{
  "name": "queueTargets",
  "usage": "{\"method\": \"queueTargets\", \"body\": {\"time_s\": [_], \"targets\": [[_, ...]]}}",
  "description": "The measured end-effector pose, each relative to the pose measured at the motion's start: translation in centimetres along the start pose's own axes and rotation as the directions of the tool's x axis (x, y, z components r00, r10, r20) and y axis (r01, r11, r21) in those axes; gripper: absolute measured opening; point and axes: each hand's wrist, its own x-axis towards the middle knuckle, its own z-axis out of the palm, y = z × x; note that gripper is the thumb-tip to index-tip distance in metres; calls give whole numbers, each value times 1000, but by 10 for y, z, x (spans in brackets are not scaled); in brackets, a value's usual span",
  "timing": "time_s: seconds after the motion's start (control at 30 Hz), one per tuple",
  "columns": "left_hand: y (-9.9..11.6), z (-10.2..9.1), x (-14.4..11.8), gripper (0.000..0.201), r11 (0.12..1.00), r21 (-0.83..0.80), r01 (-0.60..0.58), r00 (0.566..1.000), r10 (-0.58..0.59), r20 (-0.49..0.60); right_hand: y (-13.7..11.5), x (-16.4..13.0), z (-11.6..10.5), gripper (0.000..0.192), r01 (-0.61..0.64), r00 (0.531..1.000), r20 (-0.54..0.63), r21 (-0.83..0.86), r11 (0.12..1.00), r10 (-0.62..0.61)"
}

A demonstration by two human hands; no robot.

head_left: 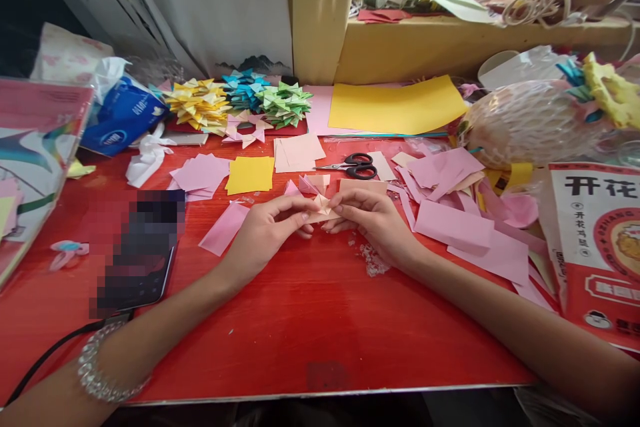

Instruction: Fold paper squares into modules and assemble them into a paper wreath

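Peach paper, folded into a small pointed piece (321, 208), sits pinched between two hands just above the red bench (300, 320). Left hand (267, 230) closes on its left end, fingers reaching rightward; right hand (373, 217) closes on its right end from the opposite side, so the piece's long axis runs left to right between them, equally near both. Black-handled scissors (356, 165) lie just beyond, among pink paper offcuts (453, 223).
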Motion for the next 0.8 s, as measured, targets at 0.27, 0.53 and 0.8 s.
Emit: {"method": "queueTargets", "body": {"time_s": [0.27,0.53,0.8], "targets": [[2,1,-1,18,998,-44,44,999,-43,23,-2,-3,3,5,-23,1000,16,-57,998,23],[-5,3,1,19,995,-77,60,998,-58,29,-4,-4,5,6,-31,999,10,-77,996,32],[-7,1,3,28,991,-58,125,990,-120,76,-4,-4,5,8,-21,996,83,-76,997,27]]}}
